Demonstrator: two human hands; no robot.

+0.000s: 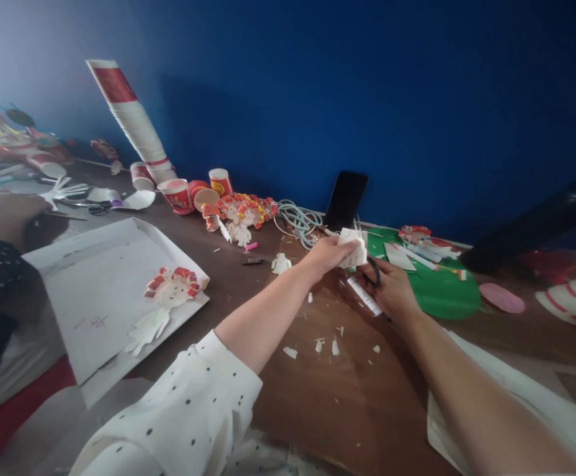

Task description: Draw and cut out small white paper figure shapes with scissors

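Note:
My left hand (pixel 328 256) pinches a small piece of white paper (pixel 353 247) above the brown table. Close on its right, my right hand (pixel 391 288) is wrapped round scissors with black handles (pixel 375 272); their blades are mostly hidden by the paper. Below the hands lies a white tube (pixel 364 297). A white paper cut-out (pixel 281 264) shaped like a small body rests left of my left hand. Small paper scraps (pixel 335 347) are scattered on the table nearer to me.
A dark phone (pixel 346 200) leans on the blue wall beside a coiled pale cable (pixel 300 219). Paper cups (pixel 176 196) and a tall leaning cup stack (pixel 131 119) stand left. Green paper (pixel 441 291) lies right. Another person's hand (pixel 7 215) is at far left.

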